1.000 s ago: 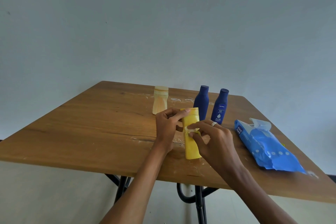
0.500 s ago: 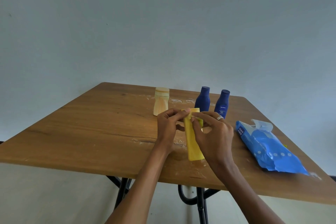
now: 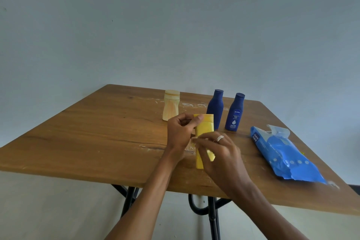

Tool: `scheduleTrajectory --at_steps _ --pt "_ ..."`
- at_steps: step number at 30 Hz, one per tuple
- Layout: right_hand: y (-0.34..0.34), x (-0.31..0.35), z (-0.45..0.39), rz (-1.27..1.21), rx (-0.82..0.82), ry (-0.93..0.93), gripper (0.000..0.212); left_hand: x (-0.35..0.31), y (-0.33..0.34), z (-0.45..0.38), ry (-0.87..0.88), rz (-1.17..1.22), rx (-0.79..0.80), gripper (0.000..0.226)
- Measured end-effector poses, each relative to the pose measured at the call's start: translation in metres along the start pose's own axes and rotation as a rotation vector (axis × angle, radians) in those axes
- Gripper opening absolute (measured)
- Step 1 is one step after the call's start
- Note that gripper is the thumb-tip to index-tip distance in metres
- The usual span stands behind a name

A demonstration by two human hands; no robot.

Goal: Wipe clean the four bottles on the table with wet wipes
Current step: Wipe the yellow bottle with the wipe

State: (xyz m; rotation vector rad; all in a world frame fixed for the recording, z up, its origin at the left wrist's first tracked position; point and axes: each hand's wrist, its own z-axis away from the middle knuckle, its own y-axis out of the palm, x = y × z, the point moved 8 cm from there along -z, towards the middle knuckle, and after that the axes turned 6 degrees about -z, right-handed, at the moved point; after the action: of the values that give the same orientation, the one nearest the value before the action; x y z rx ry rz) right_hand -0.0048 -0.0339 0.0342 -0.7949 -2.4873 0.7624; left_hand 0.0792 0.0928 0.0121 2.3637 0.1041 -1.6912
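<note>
Between both hands, yellow bottle (image 3: 204, 129) upright, gripped

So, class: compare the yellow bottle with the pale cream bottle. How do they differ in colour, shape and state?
The yellow bottle is bright yellow; the cream bottle is pale.
The yellow bottle is straight-sided; the cream bottle narrows at its waist.
The left hand grips the yellow bottle near its cap, while the cream bottle stands untouched farther back.
Both stand upright on the table.
</note>
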Motion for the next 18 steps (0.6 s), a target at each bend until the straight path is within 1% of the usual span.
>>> scheduleTrajectory --at_steps 2,4,8,12,14,18 --pt "0.005 0.002 0.007 0.036 0.061 -0.051 0.024 0.001 -0.001 -0.001 0.003 -0.038 -0.015 0.017" --pt "-0.004 -0.008 0.004 0.005 0.027 -0.016 0.024 0.000 0.002 -0.001 0.009 -0.025 0.013 0.016" --pt "-0.027 -0.037 -0.011 -0.120 -0.147 0.193 0.020 -0.001 0.003 -0.002 0.026 -0.026 0.020 0.014" --pt "-0.032 -0.055 -0.017 -0.213 -0.244 0.375 0.019 0.001 0.002 -0.004 0.037 -0.043 0.014 0.014" --pt "-0.029 -0.049 -0.015 -0.198 -0.219 0.340 0.019 0.001 0.001 -0.003 0.037 -0.038 0.010 0.014" --pt "-0.012 -0.017 0.000 -0.085 -0.054 0.101 0.020 0.004 0.001 -0.003 0.014 -0.037 0.009 0.022"
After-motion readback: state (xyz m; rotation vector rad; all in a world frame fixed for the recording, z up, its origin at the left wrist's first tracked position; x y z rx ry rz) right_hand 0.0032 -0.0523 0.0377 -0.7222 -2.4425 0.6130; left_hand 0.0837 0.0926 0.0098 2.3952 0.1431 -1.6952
